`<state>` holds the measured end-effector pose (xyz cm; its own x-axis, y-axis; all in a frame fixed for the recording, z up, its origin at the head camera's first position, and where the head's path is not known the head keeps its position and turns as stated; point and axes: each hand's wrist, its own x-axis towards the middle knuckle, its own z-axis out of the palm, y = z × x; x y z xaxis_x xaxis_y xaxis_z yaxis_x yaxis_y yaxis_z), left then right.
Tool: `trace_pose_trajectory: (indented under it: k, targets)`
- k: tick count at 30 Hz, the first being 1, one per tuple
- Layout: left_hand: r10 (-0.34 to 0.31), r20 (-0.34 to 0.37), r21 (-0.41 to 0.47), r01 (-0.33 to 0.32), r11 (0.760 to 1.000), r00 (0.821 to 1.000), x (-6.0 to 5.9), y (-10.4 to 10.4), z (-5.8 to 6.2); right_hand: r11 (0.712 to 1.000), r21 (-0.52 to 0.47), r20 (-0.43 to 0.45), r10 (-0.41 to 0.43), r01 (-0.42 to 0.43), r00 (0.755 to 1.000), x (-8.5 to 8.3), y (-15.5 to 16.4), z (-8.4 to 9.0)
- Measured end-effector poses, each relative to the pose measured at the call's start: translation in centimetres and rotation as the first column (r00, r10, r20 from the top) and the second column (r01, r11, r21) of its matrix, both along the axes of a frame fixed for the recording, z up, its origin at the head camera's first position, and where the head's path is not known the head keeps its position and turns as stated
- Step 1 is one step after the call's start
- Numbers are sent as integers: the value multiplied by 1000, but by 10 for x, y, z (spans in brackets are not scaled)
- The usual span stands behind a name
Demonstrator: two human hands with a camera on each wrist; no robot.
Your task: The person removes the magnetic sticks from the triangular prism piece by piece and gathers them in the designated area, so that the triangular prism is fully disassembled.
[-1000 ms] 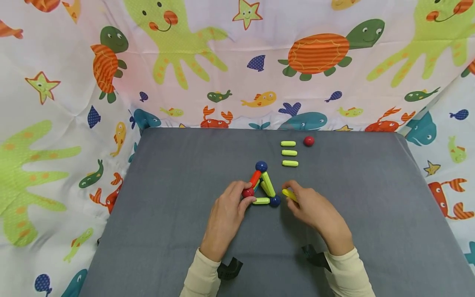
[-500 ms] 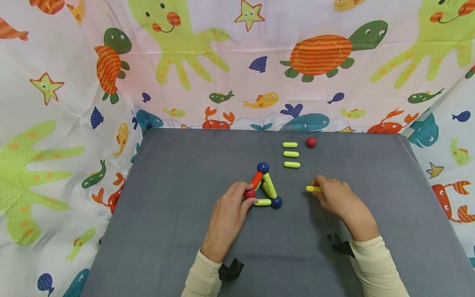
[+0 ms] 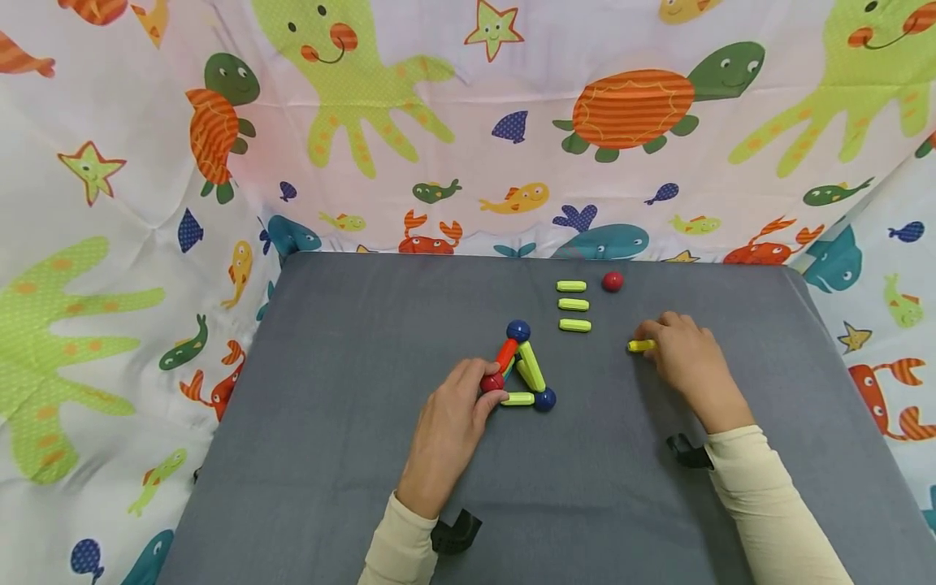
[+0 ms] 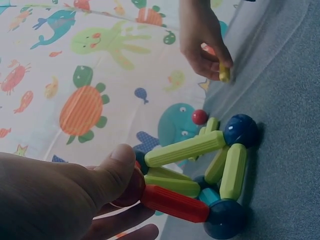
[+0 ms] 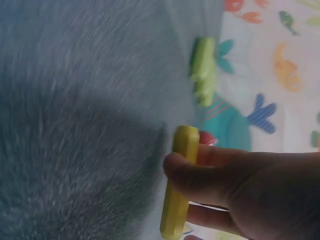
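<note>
My left hand [image 3: 448, 426] grips a red ball [image 4: 131, 191] at the upper corner of a frame built from magnetic rods and balls. From that ball a red rod [image 4: 175, 202] runs to a dark blue ball [image 4: 226, 219]; yellow-green rods [image 4: 186, 148] join other blue balls [image 4: 241, 131], with a teal rod [image 4: 209, 196] lower down. Away to the right of the frame, my right hand [image 3: 691, 361] pinches a yellow rod [image 5: 175, 210] between thumb and fingers. The rod's middle is partly covered by the thumb.
Several loose pieces lie at the back of the grey table [image 3: 351, 341]: three yellow-green rods [image 3: 574, 305] in a column and a red ball [image 3: 613, 281]. A printed cloth [image 3: 453, 106] hangs behind and at the sides. Black straps [image 3: 457, 532] sit at the wrists.
The right hand has moved right and toward the back, carrying the yellow rod away from the frame. Left hand and frame have stayed in place.
</note>
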<state>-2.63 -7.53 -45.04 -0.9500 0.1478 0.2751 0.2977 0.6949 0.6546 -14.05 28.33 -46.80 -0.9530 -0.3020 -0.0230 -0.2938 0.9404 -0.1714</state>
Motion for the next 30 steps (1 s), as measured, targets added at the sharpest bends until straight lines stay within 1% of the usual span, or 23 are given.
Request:
trace_pose_trajectory:
  k: [3,6,8,13,16,21,24,30]
  targets:
    - [1,-3,-1,-1,1000,1000,0,-1,0,1000,-20,-3,-24,24,1000,-11,5,-3]
    - [0,-4,-4,0,1000,1000,1,-1,0,999,-31,24,-37,38,999,-21,9,-5]
    - [0,-8,-8,0,1000,1000,1,0,0,999,-34,43,-35,37,998,-29,10,-6]
    - [4,-2,-11,-4,1000,1000,1,-1,-1,1000,-23,52,-3,4,999,-45,15,-7]
    - [6,5,-10,-6,1000,1000,1,-1,0,1000,-13,60,2,-2,998,-58,17,-6]
    - [9,12,-13,-9,1000,1000,0,-1,0,1000,11,85,-18,17,996,-84,25,-5]
    - [10,24,-13,-9,1000,1000,0,-1,0,1000,19,84,-21,20,996,-98,31,-5]
    - [7,41,3,-7,1000,999,-1,-1,2,999,6,82,-37,37,996,-116,37,-4]
